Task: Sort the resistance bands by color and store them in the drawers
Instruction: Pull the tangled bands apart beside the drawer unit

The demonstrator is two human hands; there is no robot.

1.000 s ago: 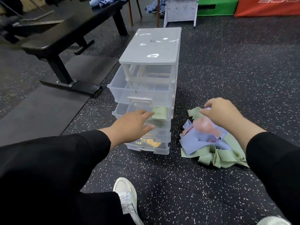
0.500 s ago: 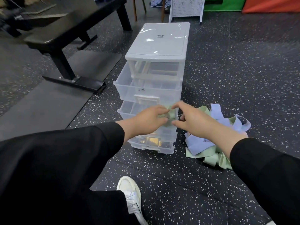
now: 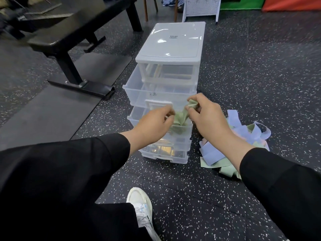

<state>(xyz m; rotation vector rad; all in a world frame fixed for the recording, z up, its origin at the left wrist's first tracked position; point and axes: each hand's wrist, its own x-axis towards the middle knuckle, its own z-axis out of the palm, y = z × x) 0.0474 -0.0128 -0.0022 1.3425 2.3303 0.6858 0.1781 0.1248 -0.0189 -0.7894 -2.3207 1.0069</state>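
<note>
A clear plastic drawer unit with a white top stands on the floor, its upper and middle drawers pulled out toward me. Over the middle drawer my two hands hold one green resistance band. My left hand pinches its left end; my right hand pinches its bunched right end a little higher. The band sags between them into the drawer. A pile of blue, green and pink bands lies on the floor right of the unit, partly hidden by my right arm.
A black weight bench stands to the left on a dark mat. My white shoe is in front of the unit. A white pegboard rack and green and red pads sit at the back.
My right hand left the pile and came over to the green band at the middle drawer. Both hands now hold it, and the right end has been lifted.
</note>
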